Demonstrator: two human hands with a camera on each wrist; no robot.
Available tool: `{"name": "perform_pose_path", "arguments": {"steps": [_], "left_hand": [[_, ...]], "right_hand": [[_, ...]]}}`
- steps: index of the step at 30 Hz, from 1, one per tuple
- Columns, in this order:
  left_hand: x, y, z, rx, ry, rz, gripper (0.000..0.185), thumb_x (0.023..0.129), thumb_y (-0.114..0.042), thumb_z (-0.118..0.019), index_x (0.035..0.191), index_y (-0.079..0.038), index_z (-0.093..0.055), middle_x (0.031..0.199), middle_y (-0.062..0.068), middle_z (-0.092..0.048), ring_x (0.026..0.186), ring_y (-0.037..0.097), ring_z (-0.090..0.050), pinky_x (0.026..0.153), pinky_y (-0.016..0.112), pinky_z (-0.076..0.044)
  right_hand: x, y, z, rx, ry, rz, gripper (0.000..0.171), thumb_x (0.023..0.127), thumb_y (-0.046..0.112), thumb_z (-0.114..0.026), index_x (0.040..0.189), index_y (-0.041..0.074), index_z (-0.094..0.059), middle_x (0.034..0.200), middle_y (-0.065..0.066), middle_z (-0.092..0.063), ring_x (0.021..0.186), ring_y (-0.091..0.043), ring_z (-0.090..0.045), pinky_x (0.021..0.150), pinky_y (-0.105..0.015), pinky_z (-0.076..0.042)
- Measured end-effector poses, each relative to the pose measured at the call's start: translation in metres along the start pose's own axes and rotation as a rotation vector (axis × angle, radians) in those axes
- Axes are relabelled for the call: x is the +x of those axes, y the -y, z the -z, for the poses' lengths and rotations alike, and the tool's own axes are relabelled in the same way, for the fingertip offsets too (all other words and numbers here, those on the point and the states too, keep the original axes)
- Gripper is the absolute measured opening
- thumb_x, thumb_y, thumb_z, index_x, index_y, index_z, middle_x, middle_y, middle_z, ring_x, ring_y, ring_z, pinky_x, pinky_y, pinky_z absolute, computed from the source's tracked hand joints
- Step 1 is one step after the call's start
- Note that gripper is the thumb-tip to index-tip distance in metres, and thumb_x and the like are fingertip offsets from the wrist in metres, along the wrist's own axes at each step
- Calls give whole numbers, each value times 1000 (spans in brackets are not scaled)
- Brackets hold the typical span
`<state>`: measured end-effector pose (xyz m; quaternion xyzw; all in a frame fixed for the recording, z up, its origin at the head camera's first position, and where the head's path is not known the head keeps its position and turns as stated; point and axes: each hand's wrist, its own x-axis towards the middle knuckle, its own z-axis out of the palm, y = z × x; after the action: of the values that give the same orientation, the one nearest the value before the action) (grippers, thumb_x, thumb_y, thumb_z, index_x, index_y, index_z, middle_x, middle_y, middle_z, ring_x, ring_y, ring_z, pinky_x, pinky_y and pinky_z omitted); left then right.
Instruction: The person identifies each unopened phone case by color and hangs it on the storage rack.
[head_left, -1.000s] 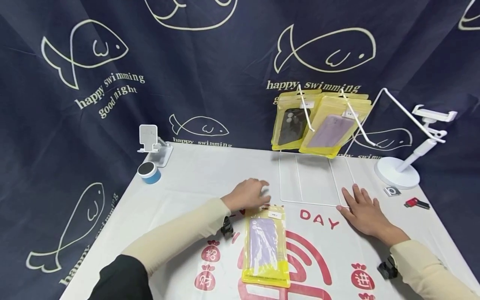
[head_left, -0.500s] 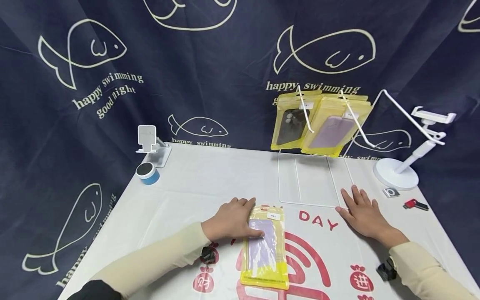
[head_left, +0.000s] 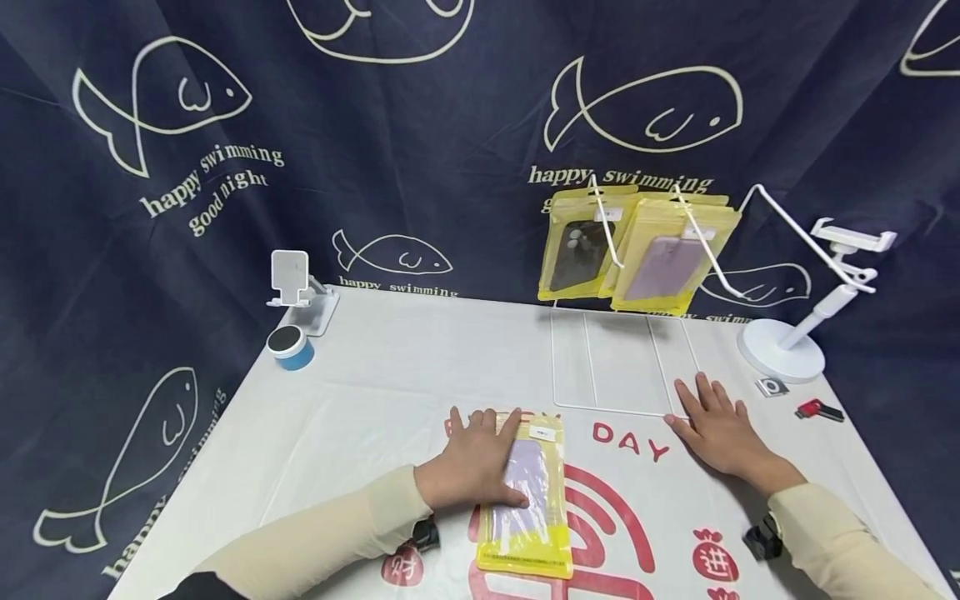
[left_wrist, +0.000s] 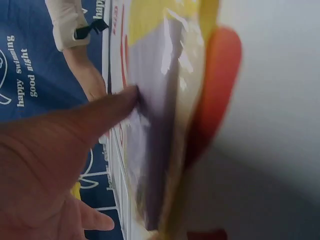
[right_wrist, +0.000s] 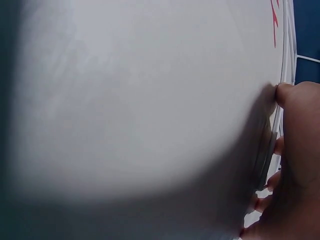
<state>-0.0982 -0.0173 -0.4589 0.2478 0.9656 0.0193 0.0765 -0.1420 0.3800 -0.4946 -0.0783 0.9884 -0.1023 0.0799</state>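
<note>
A yellow-edged clear packet [head_left: 525, 560] with a purple phone case [head_left: 536, 475] inside lies flat on the table. My left hand [head_left: 472, 462] lies at its left side, fingers spread towards the far edge and thumb across the front of the packet. In the left wrist view the thumb [left_wrist: 112, 105] touches the glossy film over the purple case [left_wrist: 155, 85]. My right hand [head_left: 722, 433] rests on the table with fingers spread, its fingertips by the front corner of a white wire display rack [head_left: 611, 411].
Similar packets hang from the rack's prongs, a dark case [head_left: 581, 254] on the left and a purple one [head_left: 663, 267] on the right. Phone stands are at back left [head_left: 291, 277] and right [head_left: 782, 350]. A blue jar [head_left: 291, 348] and a red-black USB stick [head_left: 819, 410] lie near the sides.
My left hand has come back from beyond the packet's far end, first to its left side, then with the thumb lower over the packet. My right hand stays in place.
</note>
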Motion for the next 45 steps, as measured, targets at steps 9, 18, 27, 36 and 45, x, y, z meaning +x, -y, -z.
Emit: {"name": "perform_pose_path", "arguments": {"steps": [9, 18, 27, 36, 45], "left_hand": [[2, 3, 2, -217, -51, -60, 107, 63, -57, -89, 147, -12, -41, 118, 10, -59, 97, 21, -59, 83, 38, -54], [5, 13, 10, -724, -64, -100, 64, 78, -17, -84, 136, -15, -57, 108, 5, -62, 85, 10, -52, 76, 24, -47], [10, 7, 14, -875, -41, -189, 62, 85, -8, -77, 142, -22, -57, 130, 4, -68, 104, 11, -64, 93, 26, -48], [15, -2, 30, -915, -146, -355, 35, 91, -6, -70, 125, -15, -69, 123, 3, -70, 103, 7, -61, 88, 18, -50], [26, 3, 80, -958, -399, -467, 38, 92, -4, -67, 129, -12, -67, 127, 6, -68, 114, 15, -63, 79, 21, -56]], "right_hand": [[0, 1, 1, 7, -9, 8, 79, 103, 54, -36, 155, -3, -24, 159, -40, -8, 143, -64, -10, 106, -82, -10], [-3, 2, 0, 32, 19, -13, 80, 103, 55, -36, 156, -4, -23, 159, -40, -6, 144, -64, -7, 106, -83, -7], [-2, 0, 0, 27, 21, -24, 80, 103, 56, -35, 156, -3, -21, 160, -40, -4, 145, -63, -5, 106, -83, -7], [-2, 1, -2, 22, 19, -39, 81, 103, 56, -34, 156, -4, -22, 159, -40, -4, 144, -63, -5, 107, -83, -6], [1, 4, 0, 13, 12, -43, 80, 103, 56, -36, 156, -4, -23, 160, -39, -6, 144, -63, -6, 107, -82, -7]]}}
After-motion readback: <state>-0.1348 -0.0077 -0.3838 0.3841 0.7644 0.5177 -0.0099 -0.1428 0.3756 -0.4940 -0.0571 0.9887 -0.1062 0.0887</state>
